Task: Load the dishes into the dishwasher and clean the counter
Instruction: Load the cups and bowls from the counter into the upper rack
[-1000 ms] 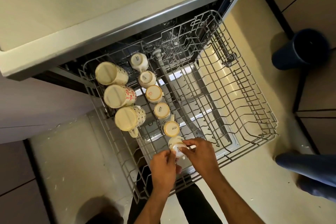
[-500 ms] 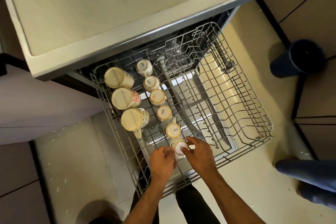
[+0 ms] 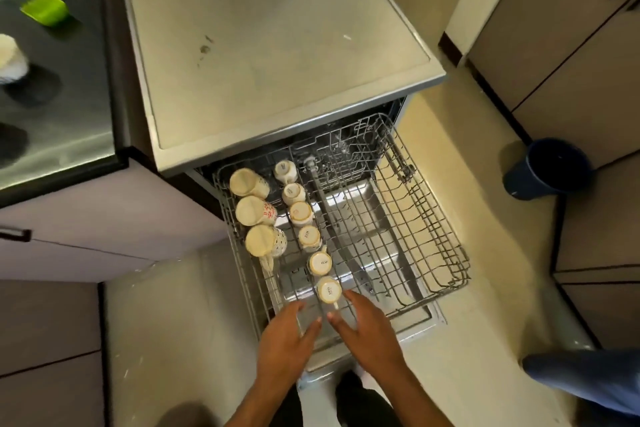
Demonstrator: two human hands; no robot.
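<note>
You are in the loading step, with the upper rack (image 3: 433, 253) of the dishwasher (image 3: 277, 55) pulled fully out toward you. Your left hand (image 3: 284, 340) and right hand (image 3: 367, 333) both hover over the front edge of the rack with fingers straight and spread, holding nothing; the right fingertips lie just beside the nearest small cup (image 3: 329, 290), and contact cannot be confirmed. That cup sits inverted at the front end of its row and appears released. Count in the rack: three large mugs (image 3: 254, 211) lying along the left side, and six small cups in one line from back to front, all bottom up. The right half of the rack holds no dishes. On the dark counter (image 3: 59, 104) to the left there is one pale cup (image 3: 10, 59), blurred, and one green object (image 3: 43, 7) that I cannot identify. One dark bin (image 3: 547, 166) stands on the floor to the right. In my judgement, your next move calls for withdrawing both hands, turning to the counter for the remaining cup, and placing it in the vacant right section; wiping the counter is not yet begun.
</note>
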